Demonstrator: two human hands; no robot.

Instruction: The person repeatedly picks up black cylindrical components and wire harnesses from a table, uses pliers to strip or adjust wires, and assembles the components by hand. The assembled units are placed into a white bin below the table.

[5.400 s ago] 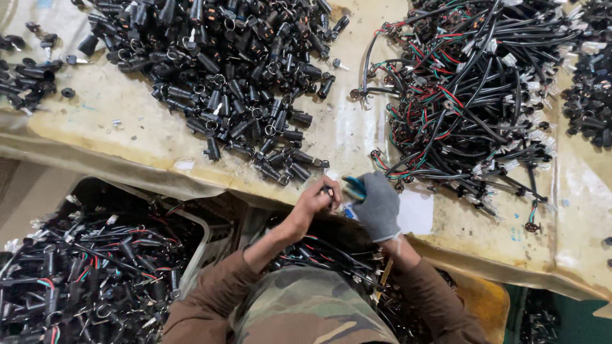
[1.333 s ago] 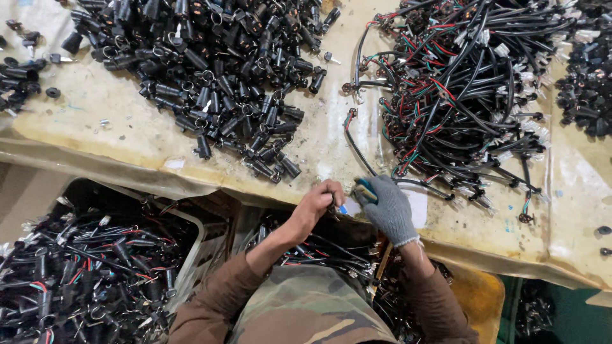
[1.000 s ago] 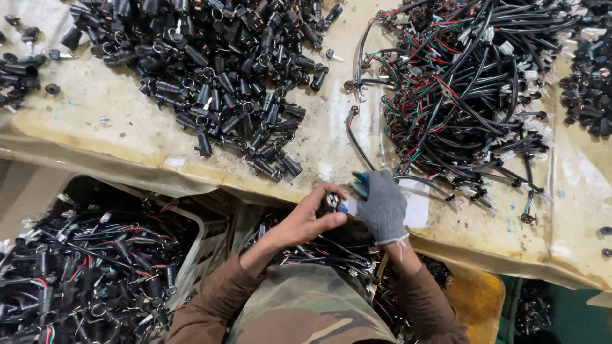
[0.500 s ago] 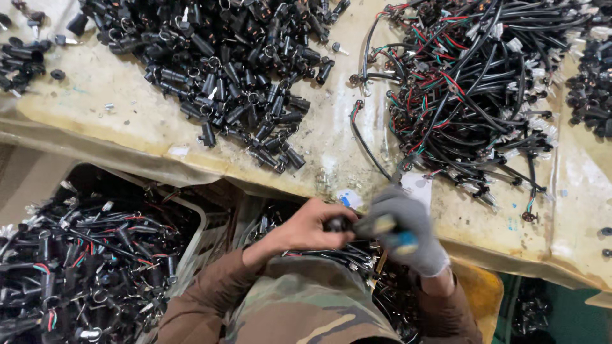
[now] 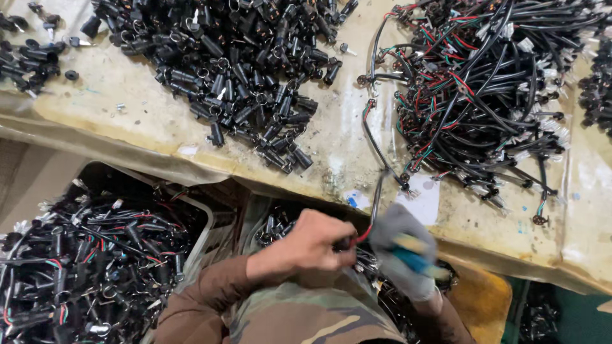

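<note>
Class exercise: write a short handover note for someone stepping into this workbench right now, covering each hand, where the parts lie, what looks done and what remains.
Left hand: bare, pinching a small black connector with red wire.
Right hand: grey knit glove, gripping a blue-handled tool, blurred.
Loose black cylindrical housings heaped on the worn beige bench; tangled black wire harnesses to the right.
Wired pieces fill the bin at lower left.
Both bench piles remain large.

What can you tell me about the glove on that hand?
The grey glove looks knitted and covers the whole right hand. It is blurred. It sits low in the picture, just off the workbench edge, above the person's lap. Its fingers curl around a blue-handled tool and meet the bare left hand at a small red-wired part.
</note>
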